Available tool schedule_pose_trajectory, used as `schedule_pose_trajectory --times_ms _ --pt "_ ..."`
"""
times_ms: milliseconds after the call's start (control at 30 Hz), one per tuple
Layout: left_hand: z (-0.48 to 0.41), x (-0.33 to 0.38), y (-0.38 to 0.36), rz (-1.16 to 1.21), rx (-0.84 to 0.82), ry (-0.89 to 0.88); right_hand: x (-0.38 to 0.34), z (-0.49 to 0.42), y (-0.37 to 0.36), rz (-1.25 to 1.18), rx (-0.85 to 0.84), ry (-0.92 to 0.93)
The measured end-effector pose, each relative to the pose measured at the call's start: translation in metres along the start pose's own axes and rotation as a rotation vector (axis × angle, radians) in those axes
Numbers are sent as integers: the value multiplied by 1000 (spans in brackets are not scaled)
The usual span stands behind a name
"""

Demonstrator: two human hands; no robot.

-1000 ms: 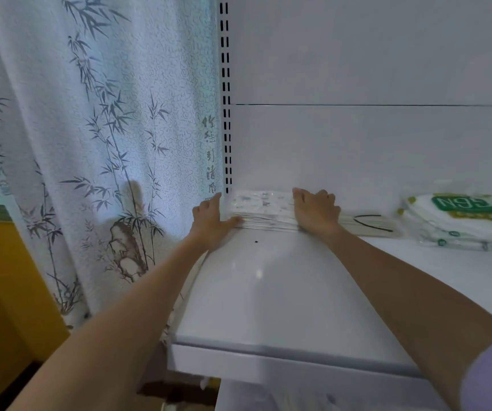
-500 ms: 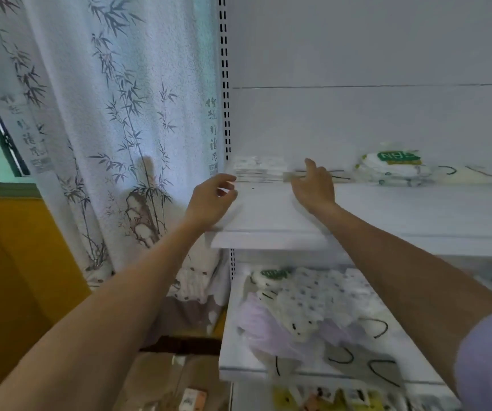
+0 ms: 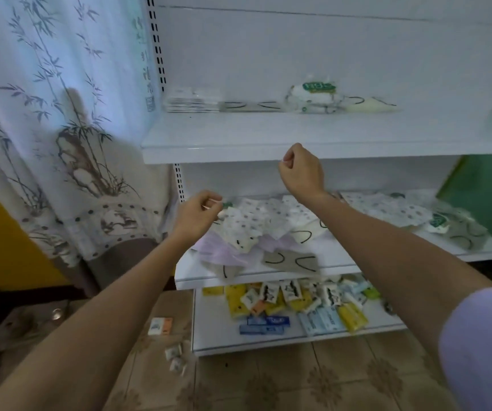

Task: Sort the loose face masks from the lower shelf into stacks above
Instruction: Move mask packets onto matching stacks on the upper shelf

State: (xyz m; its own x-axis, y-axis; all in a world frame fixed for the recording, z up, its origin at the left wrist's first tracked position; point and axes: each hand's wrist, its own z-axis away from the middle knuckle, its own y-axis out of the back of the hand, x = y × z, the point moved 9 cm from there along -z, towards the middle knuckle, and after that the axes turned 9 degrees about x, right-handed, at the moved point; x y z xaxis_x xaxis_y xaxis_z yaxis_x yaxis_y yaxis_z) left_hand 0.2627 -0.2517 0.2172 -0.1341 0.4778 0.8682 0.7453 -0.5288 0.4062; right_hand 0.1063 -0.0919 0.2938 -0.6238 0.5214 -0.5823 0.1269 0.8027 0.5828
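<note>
Loose face masks [image 3: 256, 226] lie heaped on the lower shelf [image 3: 339, 262]: white dotted ones, lilac ones [image 3: 224, 252] and a grey one with black loops [image 3: 290, 261]. More dotted masks [image 3: 393, 209] spread out to the right. On the upper shelf [image 3: 268, 134] a neat white stack [image 3: 193, 100] sits at the far left, with green-labelled packs [image 3: 313, 94] further right. My left hand [image 3: 200, 212] hovers over the heap's left end, fingers loosely curled, holding nothing. My right hand [image 3: 301, 170] hangs in front of the upper shelf's edge, loosely curled and empty.
A bottom shelf [image 3: 268, 342] holds several small coloured packets [image 3: 292, 304]. A few packets [image 3: 160, 326] lie on the tiled floor. A bamboo-print curtain [image 3: 55, 114] hangs at the left of the shelving. A green surface [image 3: 488, 200] stands at the right.
Both hands let go of the white stack on the upper shelf and came back down toward the lower shelf. The view tilted down, showing the lower shelves and floor.
</note>
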Motion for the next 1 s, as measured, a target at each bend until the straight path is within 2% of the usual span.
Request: schedule_pose_trajectory --times_ms 133,200,300,400,500,567,667,733,1000 --pt "19 -36 -22 -5 7 108 42 19 -11 72 -54 11" --pt "30 -63 -40 -52 -1 201 77 31 -17 113 -99 -38" --pt "36 -84 -79 -125 -45 232 144 46 -23 133 -122 -162" --pt "47 -100 -125 -142 -54 274 220 69 -49 147 -281 -283" --pt "53 -115 -172 -138 -30 368 284 76 -62 79 -366 -430" --pt "53 -120 -206 -157 -30 396 318 77 -65 83 -442 -465" --pt "60 -125 -256 -98 13 556 369 88 -54 97 -524 -523" --pt "68 -118 -294 0 15 647 401 95 -41 85 -514 -601" --pt "63 -80 -411 76 -158 667 470 92 14 -73 -351 -829"
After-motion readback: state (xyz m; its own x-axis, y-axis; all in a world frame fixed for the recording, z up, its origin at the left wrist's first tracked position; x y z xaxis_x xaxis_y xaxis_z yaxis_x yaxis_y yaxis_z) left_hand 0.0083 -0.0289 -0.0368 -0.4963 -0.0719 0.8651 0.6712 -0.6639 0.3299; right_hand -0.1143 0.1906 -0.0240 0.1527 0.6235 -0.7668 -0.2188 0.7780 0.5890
